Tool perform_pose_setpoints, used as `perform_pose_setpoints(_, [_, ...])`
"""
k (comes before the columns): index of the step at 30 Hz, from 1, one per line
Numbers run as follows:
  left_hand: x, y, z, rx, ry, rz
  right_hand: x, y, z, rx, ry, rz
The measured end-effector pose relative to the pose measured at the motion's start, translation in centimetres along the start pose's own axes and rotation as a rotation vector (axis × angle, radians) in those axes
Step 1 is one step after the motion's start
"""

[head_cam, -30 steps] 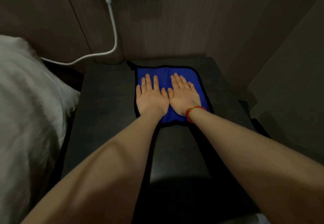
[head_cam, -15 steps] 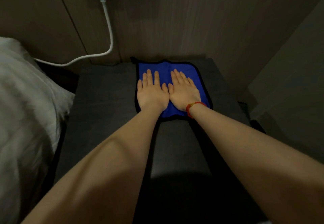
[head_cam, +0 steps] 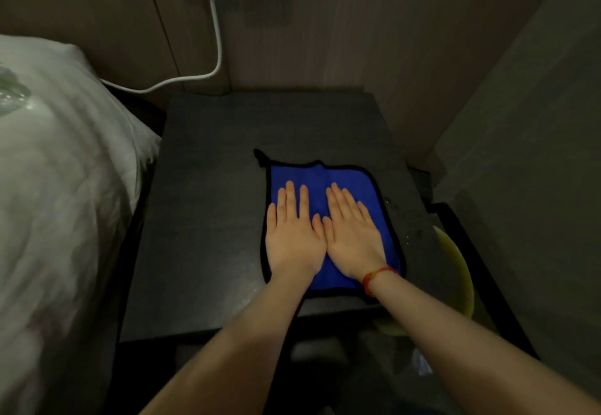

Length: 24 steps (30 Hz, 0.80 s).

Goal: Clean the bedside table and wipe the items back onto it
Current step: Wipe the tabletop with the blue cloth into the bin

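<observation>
Wood-panelled walls enclose a dark bedside table (head_cam: 211, 219), with a white-sheeted bed (head_cam: 58, 187) at nine o'clock. At four o'clock, beside the table, curves the yellow-green rim of a basin (head_cam: 458, 268); its contents are unclear. A blue cloth (head_cam: 328, 177) lies on the table's right half. The left hand (head_cam: 292, 235) and right hand (head_cam: 353, 235) press it flat, fingers straight, thumbs touching. A white cable (head_cam: 216, 44) hangs from a wall socket at twelve o'clock.

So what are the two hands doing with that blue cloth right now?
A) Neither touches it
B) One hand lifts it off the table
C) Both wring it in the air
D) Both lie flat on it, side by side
D: the left hand and right hand lie palm-down with straight fingers, side by side on the blue cloth, which is spread flat on the dark bedside table.
</observation>
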<state>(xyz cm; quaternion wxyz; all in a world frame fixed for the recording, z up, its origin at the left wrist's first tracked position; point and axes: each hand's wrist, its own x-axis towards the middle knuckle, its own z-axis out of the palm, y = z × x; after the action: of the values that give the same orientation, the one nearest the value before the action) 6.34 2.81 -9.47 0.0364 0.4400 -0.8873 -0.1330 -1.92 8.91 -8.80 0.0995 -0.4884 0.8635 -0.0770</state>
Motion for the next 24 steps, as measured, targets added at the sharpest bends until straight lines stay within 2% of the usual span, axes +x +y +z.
perform_pose_setpoints(5, [-2.0, 0.3, 0.2, 0.002, 0.0, 0.001, -1.8, 0.2, 0.5, -0.012, 0.006, 0.003])
perform_pose_setpoints(10, [-0.4, 0.5, 0.1, 0.001, -0.005, -0.003, 0.0, 0.6, 0.1, 0.001, 0.007, -0.013])
perform_pose_setpoints(24, [18.3, 2.0, -0.4, 0.063, 0.015, 0.008, 17.9, 3.8, -2.1, 0.001, 0.061, 0.063])
